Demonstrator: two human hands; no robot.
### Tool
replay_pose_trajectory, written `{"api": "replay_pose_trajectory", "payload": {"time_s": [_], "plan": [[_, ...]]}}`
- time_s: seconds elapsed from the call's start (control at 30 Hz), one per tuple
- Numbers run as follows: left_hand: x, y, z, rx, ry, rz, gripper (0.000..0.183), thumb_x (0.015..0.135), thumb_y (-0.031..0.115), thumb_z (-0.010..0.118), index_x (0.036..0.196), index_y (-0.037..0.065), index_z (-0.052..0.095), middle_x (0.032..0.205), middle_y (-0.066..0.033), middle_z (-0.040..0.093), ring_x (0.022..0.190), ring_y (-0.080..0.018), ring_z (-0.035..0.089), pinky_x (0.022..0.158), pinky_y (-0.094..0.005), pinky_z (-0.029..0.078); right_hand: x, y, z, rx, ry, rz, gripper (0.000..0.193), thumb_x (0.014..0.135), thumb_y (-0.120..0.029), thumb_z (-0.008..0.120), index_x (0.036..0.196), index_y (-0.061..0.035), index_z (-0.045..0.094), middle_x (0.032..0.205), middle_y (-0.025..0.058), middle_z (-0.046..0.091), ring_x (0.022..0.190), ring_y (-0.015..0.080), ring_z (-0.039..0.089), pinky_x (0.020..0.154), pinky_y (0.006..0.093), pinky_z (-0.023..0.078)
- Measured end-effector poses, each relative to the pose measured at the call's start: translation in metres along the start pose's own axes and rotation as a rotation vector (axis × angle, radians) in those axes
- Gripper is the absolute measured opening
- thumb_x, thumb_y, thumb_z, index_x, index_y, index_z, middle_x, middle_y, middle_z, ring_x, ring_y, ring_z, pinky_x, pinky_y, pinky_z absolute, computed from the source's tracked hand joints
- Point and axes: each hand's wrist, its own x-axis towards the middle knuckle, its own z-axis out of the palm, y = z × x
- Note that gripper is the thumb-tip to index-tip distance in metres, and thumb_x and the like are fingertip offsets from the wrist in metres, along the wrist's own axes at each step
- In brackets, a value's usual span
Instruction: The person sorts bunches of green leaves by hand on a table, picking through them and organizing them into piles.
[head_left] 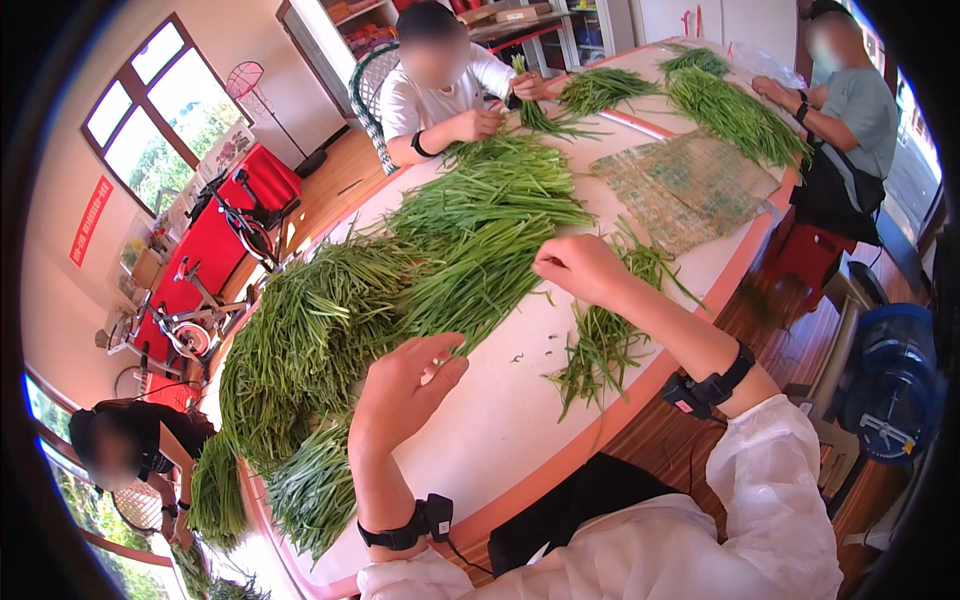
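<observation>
Left hand (405, 385) and right hand (580, 265) each pinch green stalks (470, 270) on the desk (500, 420); best gripped near the ends, tips kept aligned.

Glossy green stalks (470, 270) lie on a smooth white table (500, 420).

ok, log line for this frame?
left hand: pinching green stalks | right hand: gripping stalks | small trimmed pile on white table

Looks like a community hall or activity room used for veg sorting: big round table (520, 420) heaped with green stalks (470, 240), several people seated around it, exercise bikes (190, 320) and red-draped table (215, 245) left, shelving (370, 30) top, wood floor (330, 190).
</observation>
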Motion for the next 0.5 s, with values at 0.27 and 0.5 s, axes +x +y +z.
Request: {"api": "replay_pose_trajectory", "payload": {"time_s": [0.27, 0.5], "plan": [[-0.013, -0.022, -0.020, -0.241, -0.163, 0.012, 0.031, 0.083, 0.019, 0.060, 0.109, 0.002, 0.059, 0.081, -0.0051, 0.063, 0.071, -0.0108, 0.056, 0.065, -0.0253, 0.046, 0.017, 0.076, 0.029, 0.018, 0.023, 0.356, 0.041, 0.073, -0.035, 0.066, 0.097, -0.0017, 0.063, 0.083, 0.0121, 0.065, 0.076, 0.0212, 0.063, 0.070, 0.0324, 0.048], [-0.024, -0.027, -0.031, -0.241, -0.091, 0.018, 0.032, 0.084, 0.022, 0.060, 0.109, 0.003, 0.059, 0.079, -0.0062, 0.062, 0.070, -0.0112, 0.056, 0.063, -0.0261, 0.046, 0.021, 0.068, 0.025, 0.345, -0.014, 0.518, 0.018, 0.074, -0.020, 0.069, 0.080, -0.0039, 0.065, 0.072, 0.0027, 0.063, 0.059, 0.0079, 0.057, 0.049, 0.0240, 0.048]]}}
